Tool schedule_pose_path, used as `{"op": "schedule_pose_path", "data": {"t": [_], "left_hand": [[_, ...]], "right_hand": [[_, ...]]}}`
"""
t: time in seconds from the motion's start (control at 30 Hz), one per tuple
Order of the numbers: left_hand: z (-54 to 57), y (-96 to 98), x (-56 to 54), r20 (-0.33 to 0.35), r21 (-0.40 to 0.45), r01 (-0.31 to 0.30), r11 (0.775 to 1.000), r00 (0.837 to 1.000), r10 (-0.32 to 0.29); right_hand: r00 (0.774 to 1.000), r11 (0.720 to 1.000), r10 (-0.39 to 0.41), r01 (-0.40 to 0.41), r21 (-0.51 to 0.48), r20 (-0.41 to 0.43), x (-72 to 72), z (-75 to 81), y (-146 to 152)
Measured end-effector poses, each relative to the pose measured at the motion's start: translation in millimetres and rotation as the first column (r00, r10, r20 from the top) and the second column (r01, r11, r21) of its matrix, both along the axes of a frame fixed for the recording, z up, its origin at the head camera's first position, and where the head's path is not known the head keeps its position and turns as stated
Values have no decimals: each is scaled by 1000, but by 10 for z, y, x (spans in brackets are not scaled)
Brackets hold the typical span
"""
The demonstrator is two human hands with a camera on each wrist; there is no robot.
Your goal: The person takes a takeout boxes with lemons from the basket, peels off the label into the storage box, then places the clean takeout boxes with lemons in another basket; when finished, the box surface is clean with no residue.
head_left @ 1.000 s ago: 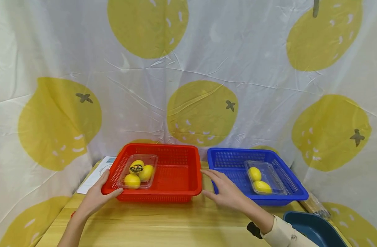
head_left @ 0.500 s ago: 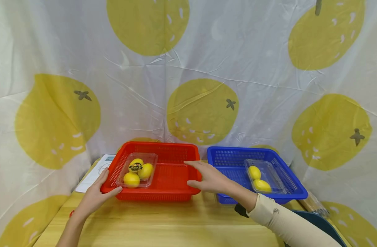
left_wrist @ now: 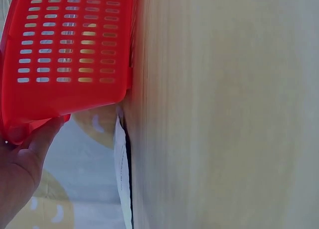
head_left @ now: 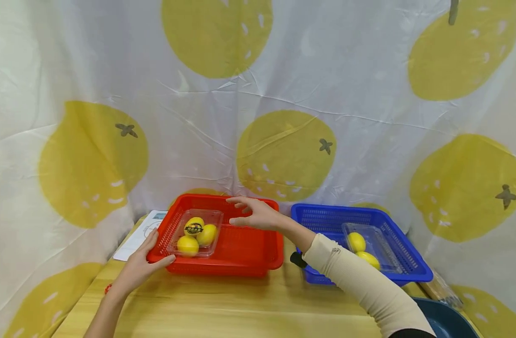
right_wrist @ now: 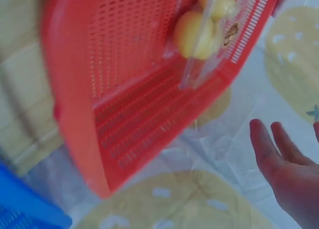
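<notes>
A red basket (head_left: 242, 244) stands on the table, holding a clear plastic punnet (head_left: 208, 216) with three lemons (head_left: 188, 245) and a dark label. My left hand (head_left: 137, 265) grips the basket's near left corner, fingers along the left side and thumb at the front rim. In the left wrist view that hand (left_wrist: 22, 167) reaches under the rim. Above the back part of the red basket hovers my right hand (head_left: 258, 216), fingers loosely bent and holding nothing. To the right, a blue basket (head_left: 325, 212) contains another clear punnet (head_left: 383, 246) with two lemons, partly behind the right sleeve.
Under the left hand side lies a printed paper (head_left: 135, 241). A dark teal basin (head_left: 445, 317) sits at the lower right, beside a clear-wrapped bundle (head_left: 441, 287). A lemon-print curtain (head_left: 194, 155) hangs close behind both baskets on the wooden table (head_left: 198, 305).
My right hand has moved left and upward, from the gap between the baskets to over the red basket. The left hand stays at its corner, and the baskets keep their places.
</notes>
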State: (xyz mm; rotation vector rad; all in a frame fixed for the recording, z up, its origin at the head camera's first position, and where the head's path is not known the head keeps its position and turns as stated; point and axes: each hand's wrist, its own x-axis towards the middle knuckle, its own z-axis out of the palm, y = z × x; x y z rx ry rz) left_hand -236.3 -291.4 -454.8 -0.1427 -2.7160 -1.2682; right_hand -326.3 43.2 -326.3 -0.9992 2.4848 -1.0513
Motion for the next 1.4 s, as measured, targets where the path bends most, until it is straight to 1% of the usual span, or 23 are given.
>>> {"op": "schedule_pose_path", "data": {"t": [0.1,0.17,0.23,0.3,0.37,0.47,0.57,0.67,0.73,0.83,0.9,1.03,1.2,1.3,1.4], "left_hand": [[-5,-4,-8,-10,2,3,1000,1000,-3],[-10,-22,-7,-16,0,-2,1000,1000,2],[-12,-40,0,-20,-1,-11,1000,1000,11],[-13,-45,5,-18,0,-17,1000,1000,17],[-14,-33,6,-13,6,-16,1000,1000,16],[-24,-1,-4,-8,13,-13,1000,1000,13],[-44,22,-16,-17,17,-20,1000,1000,20],[-70,35,-19,-23,12,-25,1000,999,25],[-87,41,-16,-25,11,-28,1000,999,28],[-113,43,-3,-22,10,-32,999,999,32],[-122,43,7,-23,9,-37,999,999,37],[-115,50,25,-37,-4,-40,999,999,40],[-94,67,13,-52,-13,-43,999,998,42],[-87,59,4,-55,-16,-50,999,997,49],[-77,39,-1,-59,-8,-54,998,997,54]], "right_hand": [[998,999,2,0,-37,58,-139,-98,-125],[996,998,17,-11,-61,92,-226,-167,-217],[992,996,34,-24,-83,120,-316,-242,-310],[986,994,35,-17,-108,161,-393,-311,-390],[978,992,17,9,-126,208,-464,-385,-451],[961,988,-29,69,-136,274,-561,-493,-518],[951,986,-72,113,-120,302,-632,-574,-582],[945,987,-74,115,-112,318,-696,-666,-648],[946,991,-64,98,-92,316,-719,-737,-687],[945,997,-36,56,-54,325,-751,-898,-741],[946,999,-21,31,-26,323,-755,-1011,-778],[938,1000,-8,1,20,346,-736,-1193,-841],[918,999,-18,2,41,395,-724,-1260,-890],[905,999,-18,0,44,426,-721,-1251,-931],[898,999,-10,-12,47,440,-691,-1230,-983]]}}
